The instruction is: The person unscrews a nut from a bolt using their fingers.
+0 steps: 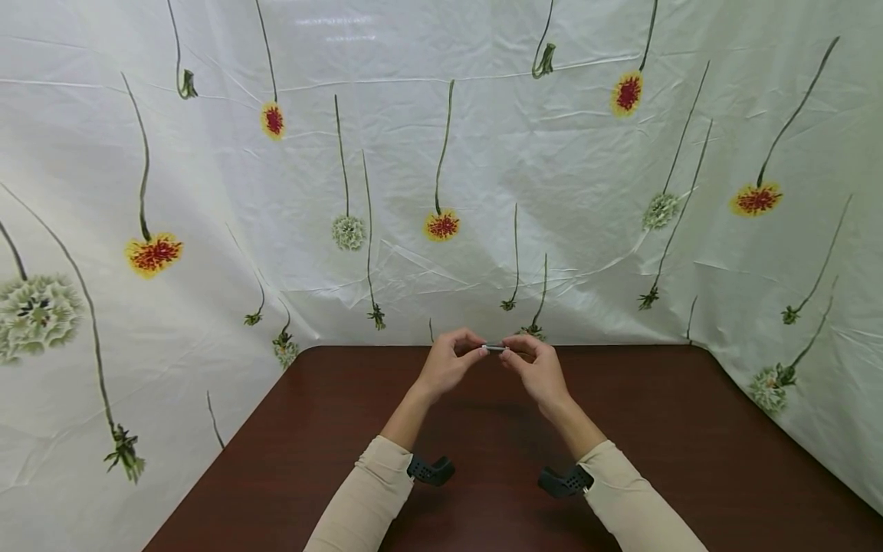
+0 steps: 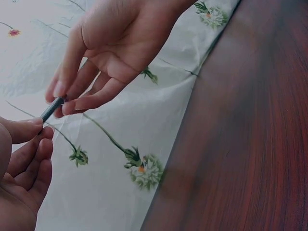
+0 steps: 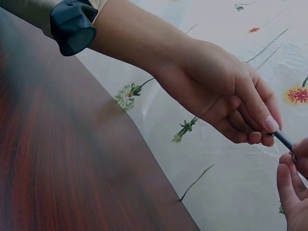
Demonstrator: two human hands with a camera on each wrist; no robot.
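A short, thin, ribbed grey metal rod (image 1: 494, 348) is held level between both hands above the far part of the table. Its ridges show up close in the left wrist view (image 2: 51, 109); whether it is a spring or a threaded screw I cannot tell. My left hand (image 1: 443, 366) pinches one end between thumb and fingers. At the opposite end, my right hand (image 1: 542, 372) pinches it the same way. Fingertips cover both ends, while the middle of the rod (image 3: 284, 139) shows between the hands in the right wrist view.
Below the hands lies a dark red-brown wooden table (image 1: 331, 429). A white cloth (image 1: 386, 46) printed with flowers hangs behind it and along both sides. Each wrist wears a dark strap mount (image 1: 431, 470) over a beige sleeve (image 1: 366, 494).
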